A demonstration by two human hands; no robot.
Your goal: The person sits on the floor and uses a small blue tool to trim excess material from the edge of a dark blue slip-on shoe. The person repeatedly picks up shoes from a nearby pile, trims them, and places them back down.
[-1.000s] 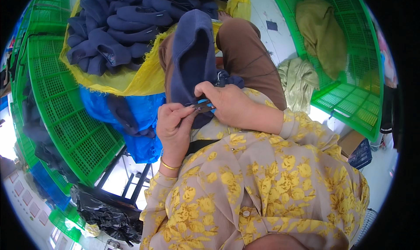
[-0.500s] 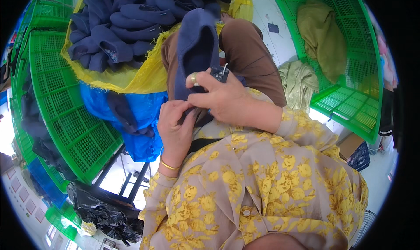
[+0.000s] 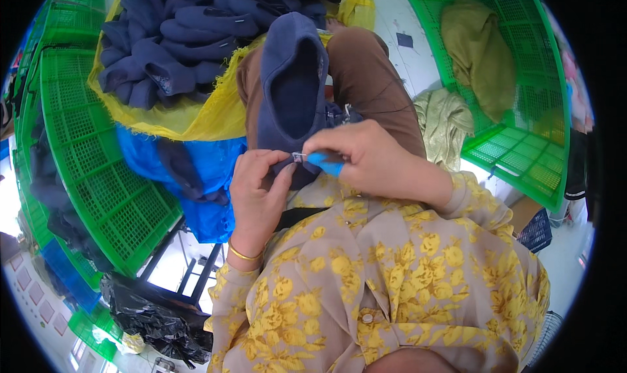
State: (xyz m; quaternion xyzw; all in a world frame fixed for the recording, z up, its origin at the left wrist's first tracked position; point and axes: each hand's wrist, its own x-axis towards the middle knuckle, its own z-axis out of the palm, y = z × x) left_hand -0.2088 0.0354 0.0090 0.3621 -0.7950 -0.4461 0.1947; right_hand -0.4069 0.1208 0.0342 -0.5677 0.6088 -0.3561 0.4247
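Note:
A navy fabric slipper [image 3: 274,79] lies across my lap, toe pointing away, its opening facing up. My left hand [image 3: 256,187] is closed at its heel edge, thumb and fingers pinching the fabric beside a small pale label [image 3: 298,157]. Right against that label, my right hand [image 3: 372,154] is closed round a small bright blue tool [image 3: 325,164]; most of it is hidden in the fingers, so its exact kind is unclear. A dark bundle with a whitish end [image 3: 343,115] rests just beyond my right hand, by the slipper.
Beyond my knees, a yellow woven sack [image 3: 215,115] holds a heap of navy slippers [image 3: 189,33]. Green plastic crates [image 3: 108,157] stand at the left, another green crate [image 3: 522,147] at the right with olive cloth [image 3: 480,53]. A blue bag [image 3: 209,213] and black plastic bag [image 3: 157,314] are at left.
My right hand has drawn back to the right and turned, showing the blue tool and the label. The dark bundle formerly at its fingers now lies beyond it. My left hand keeps its pinch.

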